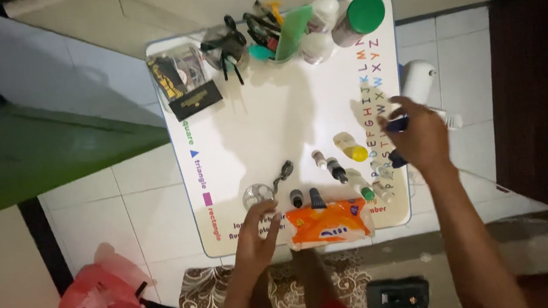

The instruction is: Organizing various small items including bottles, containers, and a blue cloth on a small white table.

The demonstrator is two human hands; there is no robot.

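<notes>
Head view: two bare hands over a small white table (pixel 271 118).

The right hand (pixel 418 136) is closed around a small dark blue item (pixel 397 124) at the table's right edge, among printed letters; what the item is cannot be told. The left hand (pixel 259 231) lies open, fingers spread, at the near edge, just beside an orange packet (pixel 328 224) and a small clear glass lid (pixel 257 194). A row of small bottles (pixel 345 171) lies between the hands. A metal spoon (pixel 283 173) rests near the lid.
</notes>
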